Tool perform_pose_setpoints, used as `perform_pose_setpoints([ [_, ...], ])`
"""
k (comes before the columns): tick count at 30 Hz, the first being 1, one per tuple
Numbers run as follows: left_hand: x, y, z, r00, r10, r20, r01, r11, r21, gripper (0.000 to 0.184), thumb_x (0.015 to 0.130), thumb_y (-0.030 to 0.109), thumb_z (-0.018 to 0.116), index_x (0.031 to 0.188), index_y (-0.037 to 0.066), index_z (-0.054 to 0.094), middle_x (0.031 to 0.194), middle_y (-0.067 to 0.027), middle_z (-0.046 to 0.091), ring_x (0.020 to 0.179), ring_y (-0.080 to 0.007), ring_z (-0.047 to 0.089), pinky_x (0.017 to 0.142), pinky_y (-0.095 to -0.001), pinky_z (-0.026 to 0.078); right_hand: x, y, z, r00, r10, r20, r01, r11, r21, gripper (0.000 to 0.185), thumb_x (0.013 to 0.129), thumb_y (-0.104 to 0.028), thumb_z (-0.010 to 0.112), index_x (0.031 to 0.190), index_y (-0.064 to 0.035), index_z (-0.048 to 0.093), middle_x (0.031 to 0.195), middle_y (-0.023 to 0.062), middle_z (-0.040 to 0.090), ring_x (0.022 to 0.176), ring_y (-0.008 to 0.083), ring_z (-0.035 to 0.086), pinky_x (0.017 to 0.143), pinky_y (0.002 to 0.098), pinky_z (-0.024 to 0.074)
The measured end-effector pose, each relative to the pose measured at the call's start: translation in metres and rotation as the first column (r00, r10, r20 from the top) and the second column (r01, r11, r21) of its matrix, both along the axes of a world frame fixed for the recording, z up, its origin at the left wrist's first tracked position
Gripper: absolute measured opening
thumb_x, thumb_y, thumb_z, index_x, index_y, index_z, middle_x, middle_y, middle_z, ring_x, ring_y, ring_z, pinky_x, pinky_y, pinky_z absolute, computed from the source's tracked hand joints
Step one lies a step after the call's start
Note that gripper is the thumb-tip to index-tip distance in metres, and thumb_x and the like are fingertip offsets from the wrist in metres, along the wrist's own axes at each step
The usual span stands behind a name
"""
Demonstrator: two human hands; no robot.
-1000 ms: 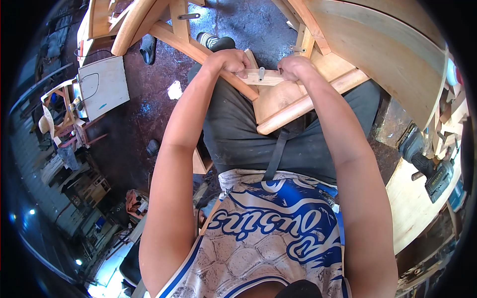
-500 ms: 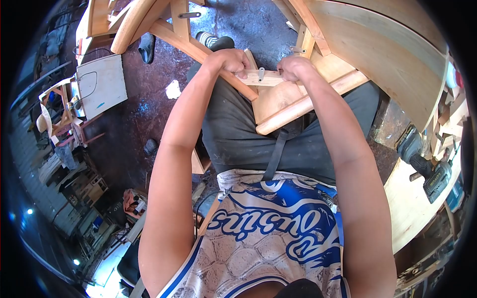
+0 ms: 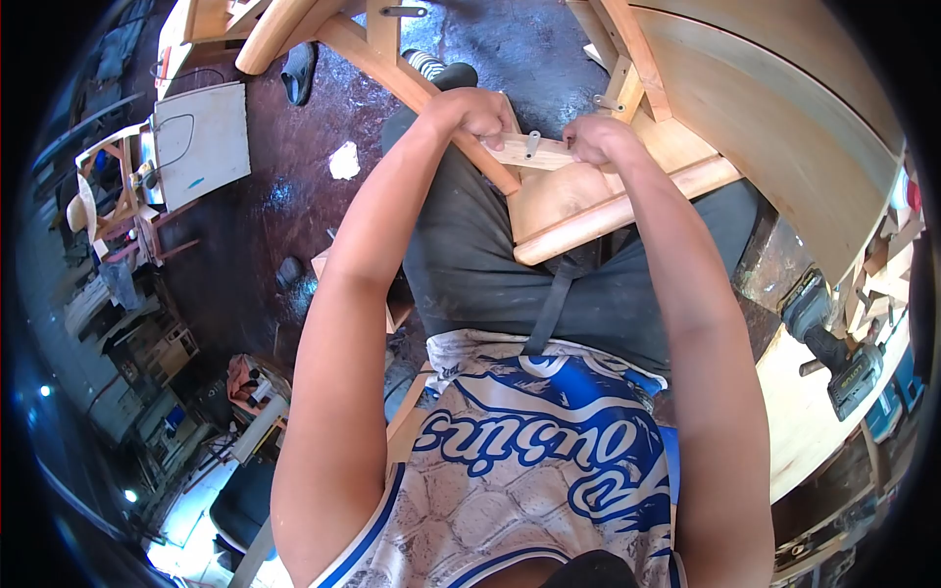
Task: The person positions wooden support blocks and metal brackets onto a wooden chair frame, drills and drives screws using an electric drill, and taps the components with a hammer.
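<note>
A short wooden crosspiece [image 3: 551, 154] with a small metal plate [image 3: 532, 145] on it spans the space between my hands. My left hand [image 3: 482, 114] is closed around its left end, beside a slanted wooden rail [image 3: 392, 80]. At the other end my right hand [image 3: 595, 140] grips the crosspiece, fingers curled and partly hidden. Below it lies a pale wooden board [image 3: 564, 194] edged by a thick rounded rail [image 3: 627, 213], resting over my lap. More metal plates sit on the wooden frame, one by my right hand [image 3: 609, 103] and one at the top [image 3: 403, 12].
A large curved wooden panel [image 3: 765, 88] rises at the right. A cordless power tool [image 3: 833, 343] lies on a board [image 3: 784, 392] to my right. On the dark floor at left are a slipper [image 3: 297, 74] and a white scrap [image 3: 344, 161]; a grey panel [image 3: 203, 137] stands beyond.
The whole view has shifted slightly, so the wooden frame appears a little further right and higher. Both hands keep the same hold on the crosspiece.
</note>
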State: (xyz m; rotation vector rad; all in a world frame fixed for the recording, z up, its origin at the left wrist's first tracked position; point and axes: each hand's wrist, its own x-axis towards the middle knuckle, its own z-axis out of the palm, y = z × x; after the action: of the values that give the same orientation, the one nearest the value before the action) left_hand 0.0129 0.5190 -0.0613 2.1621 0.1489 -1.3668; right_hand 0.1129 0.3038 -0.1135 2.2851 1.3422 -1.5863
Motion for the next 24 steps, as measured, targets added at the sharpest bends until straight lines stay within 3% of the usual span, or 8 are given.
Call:
perform_pose_setpoints([
  [8,0.002,-0.005,0.013,0.999,0.016,-0.037,-0.016,1.0,0.008,0.044,0.073,0.016,0.082,0.115,0.005,0.073,0.099,-0.0127,0.075,0.091,-0.026,0.07,0.079,-0.0384,0.053,0.001,-0.002,-0.004,0.999,-0.03,-0.042,0.03,1.0,0.008,0.037,0.081,-0.016,0.076,0.117,-0.0141,0.069,0.117,0.0102,0.072,0.109,0.0296,0.067,0.093,0.0409,0.0516],
  [11,0.002,-0.006,0.014,1.0,0.016,-0.008,-0.016,1.0,0.018,0.044,0.073,0.016,0.082,0.115,0.005,0.074,0.098,-0.0124,0.075,0.09,-0.0256,0.07,0.078,-0.0382,0.053,0.004,-0.005,-0.01,0.997,-0.011,-0.081,0.013,1.0,0.022,0.042,0.081,-0.016,0.071,0.123,-0.018,0.068,0.117,0.0152,0.07,0.111,0.0343,0.066,0.094,0.0425,0.0517],
  [14,0.003,-0.005,0.013,0.999,0.001,-0.034,-0.001,1.0,0.01,0.044,0.073,0.016,0.082,0.115,0.006,0.074,0.098,-0.0121,0.076,0.09,-0.0261,0.07,0.078,-0.0384,0.053,0.002,-0.004,-0.017,0.999,0.006,-0.038,-0.005,1.0,0.029,0.04,0.081,-0.015,0.076,0.12,-0.0145,0.068,0.119,0.0104,0.071,0.111,0.0307,0.066,0.094,0.0409,0.0513],
  [24,0.002,-0.004,0.009,1.0,0.001,-0.019,-0.001,1.0,0.017,0.04,0.073,0.018,0.082,0.11,0.006,0.076,0.098,-0.0125,0.076,0.092,-0.0269,0.07,0.079,-0.0393,0.053,0.002,-0.001,0.002,0.999,0.019,-0.029,-0.019,1.0,0.011,0.043,0.084,-0.017,0.074,0.126,-0.0193,0.066,0.122,0.0096,0.07,0.115,0.0304,0.065,0.095,0.041,0.0518],
])
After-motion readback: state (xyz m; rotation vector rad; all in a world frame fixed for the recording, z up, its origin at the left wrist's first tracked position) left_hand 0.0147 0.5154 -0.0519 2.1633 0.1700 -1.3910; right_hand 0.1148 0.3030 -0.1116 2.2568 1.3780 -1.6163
